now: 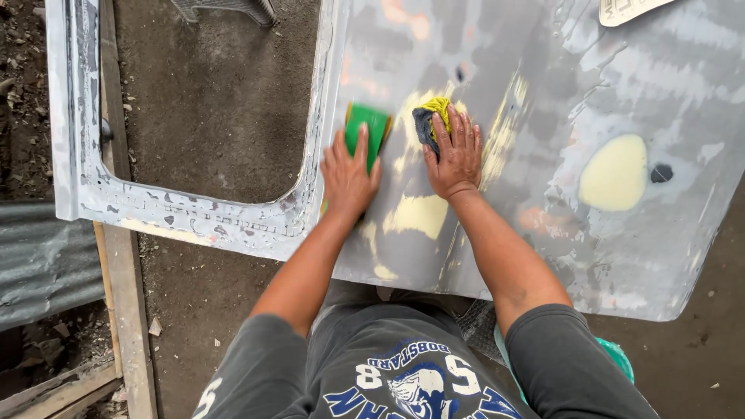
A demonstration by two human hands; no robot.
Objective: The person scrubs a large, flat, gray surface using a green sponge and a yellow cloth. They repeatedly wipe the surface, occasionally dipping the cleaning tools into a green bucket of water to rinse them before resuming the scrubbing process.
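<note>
A grey, sanded car door panel lies flat, with pale yellow filler patches and a window opening at its left. My left hand presses a green sanding block onto the panel beside the window frame. Just to the right, my right hand lies flat on a yellow and dark grey cloth, holding it against a streaked yellow patch. The two hands are side by side, a short gap apart. A larger oval filler patch sits further right, with a small dark hole next to it.
The window frame runs along the left over a bare concrete floor. A wooden plank and a corrugated metal sheet lie at lower left. A teal object shows behind my right arm.
</note>
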